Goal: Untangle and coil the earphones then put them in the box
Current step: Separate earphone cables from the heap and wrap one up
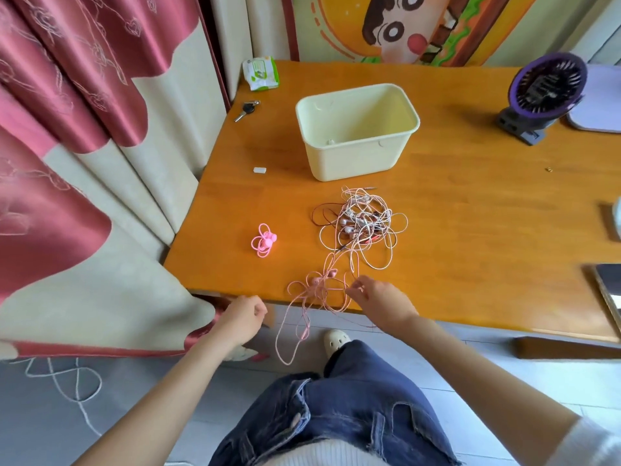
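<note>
At the near edge of the orange table [470,203], a pale pink earphone set [316,287] lies loosely knotted, its cord running from 1 o'clock to 7 o'clock and hanging over the edge in a loop. The right hand [379,299] pinches this cord at its 3 o'clock side, while the left hand [243,319] is curled at 9 o'clock; I cannot tell if it holds anything. The tangled pile [359,227] sits at 12 o'clock, the cream box [356,129] beyond it, and a coiled bright pink set [263,240] at 10 o'clock.
</note>
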Tool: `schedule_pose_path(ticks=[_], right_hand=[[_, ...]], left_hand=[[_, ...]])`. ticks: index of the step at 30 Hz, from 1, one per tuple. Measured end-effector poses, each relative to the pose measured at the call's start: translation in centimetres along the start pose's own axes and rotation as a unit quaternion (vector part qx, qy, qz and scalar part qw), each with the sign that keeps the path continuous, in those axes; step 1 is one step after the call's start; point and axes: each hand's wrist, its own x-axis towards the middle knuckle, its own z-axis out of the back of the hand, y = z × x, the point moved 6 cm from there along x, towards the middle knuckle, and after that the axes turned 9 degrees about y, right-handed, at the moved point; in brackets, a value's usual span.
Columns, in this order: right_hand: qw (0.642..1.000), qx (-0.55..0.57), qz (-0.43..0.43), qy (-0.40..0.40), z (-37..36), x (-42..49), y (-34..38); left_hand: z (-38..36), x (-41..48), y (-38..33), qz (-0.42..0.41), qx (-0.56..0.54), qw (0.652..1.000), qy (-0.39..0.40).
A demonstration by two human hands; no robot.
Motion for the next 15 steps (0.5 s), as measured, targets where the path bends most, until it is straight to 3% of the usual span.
schedule_pose_path(ticks=[3,6,10,15], right_hand=[[0.986,0.047,0.004,-0.163,3.8,0.0,0.3],[0.977,0.032,0.002,-0.209,6.5,1.4,0.1],[0.987,-0.020,0.014,-0.158,7.8,4.6,0.3],[0.987,-0.158,0.007,-0.034,6.6,8.5,0.7]], left_hand=[[2.5,0.5,-2.4,-0.039,-0.039,0.993,-0.108],[4.2,2.2,-6.3,-0.088,-0.076,0.983,-0.145],[4.7,5.8,-11.1,-0.111,-0.114,0.980,-0.123],[3.5,10.6,-14.4,-0.059,-0.174,0.981,-0.055]])
